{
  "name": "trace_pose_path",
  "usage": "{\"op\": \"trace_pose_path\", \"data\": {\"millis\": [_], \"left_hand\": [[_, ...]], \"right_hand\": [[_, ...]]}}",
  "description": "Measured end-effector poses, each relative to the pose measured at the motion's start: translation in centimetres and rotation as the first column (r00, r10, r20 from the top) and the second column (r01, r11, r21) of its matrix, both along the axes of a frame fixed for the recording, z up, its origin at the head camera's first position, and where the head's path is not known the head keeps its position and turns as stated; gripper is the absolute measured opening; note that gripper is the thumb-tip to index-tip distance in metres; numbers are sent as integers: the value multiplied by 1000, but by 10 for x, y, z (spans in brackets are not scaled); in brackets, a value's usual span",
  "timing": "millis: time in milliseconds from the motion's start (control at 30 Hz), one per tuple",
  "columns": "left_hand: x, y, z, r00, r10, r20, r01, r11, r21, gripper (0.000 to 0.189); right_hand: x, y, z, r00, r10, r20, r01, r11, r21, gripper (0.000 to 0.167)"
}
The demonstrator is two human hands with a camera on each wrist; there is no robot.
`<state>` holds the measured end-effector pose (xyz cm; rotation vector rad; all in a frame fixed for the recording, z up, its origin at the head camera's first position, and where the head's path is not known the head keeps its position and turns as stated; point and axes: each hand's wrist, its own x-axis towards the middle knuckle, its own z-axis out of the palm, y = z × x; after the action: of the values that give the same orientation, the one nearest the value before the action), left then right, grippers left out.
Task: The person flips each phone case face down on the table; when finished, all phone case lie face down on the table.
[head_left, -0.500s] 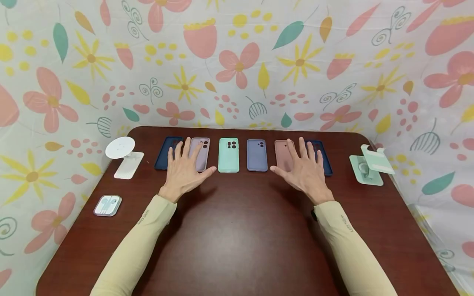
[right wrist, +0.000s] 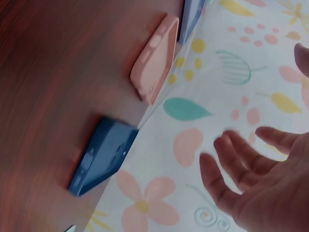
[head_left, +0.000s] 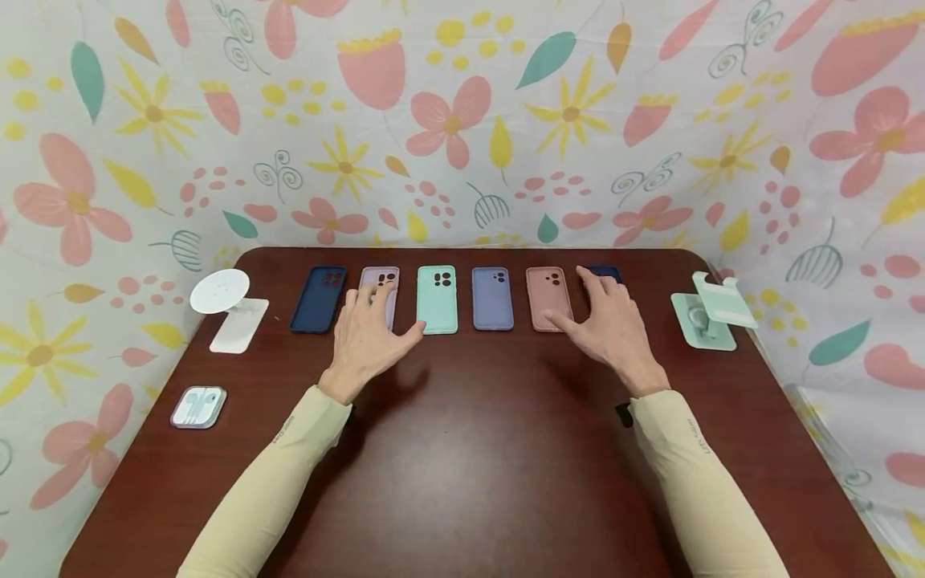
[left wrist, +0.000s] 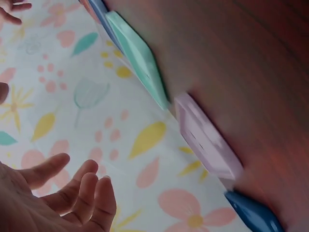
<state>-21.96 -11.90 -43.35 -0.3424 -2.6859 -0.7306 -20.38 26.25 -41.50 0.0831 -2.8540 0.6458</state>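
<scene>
Several phone cases lie in a row along the table's back. From the left come a navy case (head_left: 316,305), a lilac case (head_left: 390,299), a mint case (head_left: 437,305), a periwinkle case (head_left: 493,301), a pink case (head_left: 547,293) and a second navy case (head_left: 604,273). My left hand (head_left: 364,341) hovers over the lilac case, fingers loosely bent, covering part of it. My right hand (head_left: 614,333) hovers over the right navy case, which it mostly hides, its thumb over the pink case. Both wrist views show the hands raised off the cases, holding nothing.
At the left stand a white phone stand (head_left: 234,309) with a round head and, nearer, a boxed pair of earphones (head_left: 198,407). A mint folding phone stand (head_left: 711,313) is at the right edge. Flower-patterned cloth (head_left: 462,193) hangs right behind the brown table (head_left: 455,498).
Both hands' spread fingers have drawn into a looser bend. The right hand has shifted right, uncovering more of the pink case. The head view has turned slightly.
</scene>
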Motion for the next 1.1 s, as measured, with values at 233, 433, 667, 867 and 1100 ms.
{"op": "trace_pose_path", "data": {"millis": [233, 433, 667, 867, 1100], "left_hand": [[9, 37, 1, 998, -42, 39, 41, 999, 32, 78], [12, 74, 3, 988, -102, 119, 97, 994, 50, 78], [14, 118, 1, 956, -196, 219, 186, 980, 65, 82], [9, 162, -4, 919, -274, 283, 264, 962, 74, 94], [7, 222, -19, 843, -334, 421, 304, 942, 139, 112]], "right_hand": [[8, 33, 5, 996, -16, 90, 26, 993, -113, 89], [13, 68, -2, 992, -14, 128, 30, 992, -124, 88], [17, 106, -14, 973, -22, 229, 44, 995, -95, 96], [9, 127, -21, 947, -18, 320, 45, 996, -77, 106], [1, 134, -36, 919, -5, 394, 59, 990, -124, 111]]}}
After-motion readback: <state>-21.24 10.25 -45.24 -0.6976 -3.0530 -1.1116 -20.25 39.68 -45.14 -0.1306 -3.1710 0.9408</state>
